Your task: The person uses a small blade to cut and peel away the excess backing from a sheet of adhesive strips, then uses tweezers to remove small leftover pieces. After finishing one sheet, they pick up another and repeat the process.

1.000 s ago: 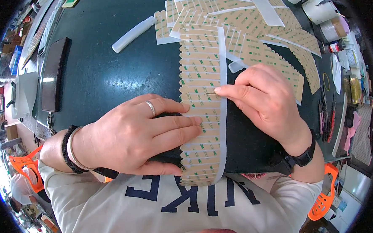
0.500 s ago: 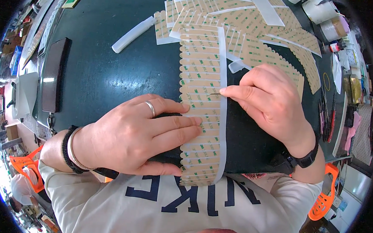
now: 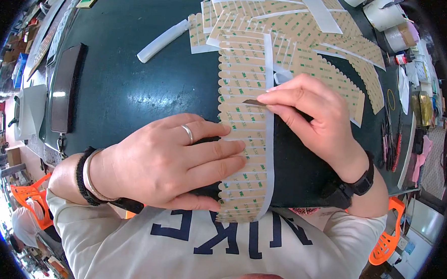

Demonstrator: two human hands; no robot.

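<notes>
A long sheet of brown adhesive strips (image 3: 244, 80) runs toward me over the dark table, its near end bending past the front edge. Green print covers the strips, the left side is scalloped, and a white border lines the right. My left hand (image 3: 172, 159) lies across the sheet's left part, fingers spread and pressing it down. Between thumb and fingers, my right hand (image 3: 318, 119) pinches a thin dark blade (image 3: 255, 102). The blade rests over the strips near the white border, its tip pointing left.
More brown adhesive sheets (image 3: 313, 63) lie overlapped at the far side. Left of them is a rolled white film (image 3: 162, 41). A dark phone-like case (image 3: 67, 88) lies at the left; tweezers (image 3: 390, 143) lie at the right. White rolls (image 3: 384, 14) stand at the far right.
My right hand has moved slightly up the sheet, and more of the blade shows, now turned flatter. The left hand stays spread on the sheet, shifted slightly right.
</notes>
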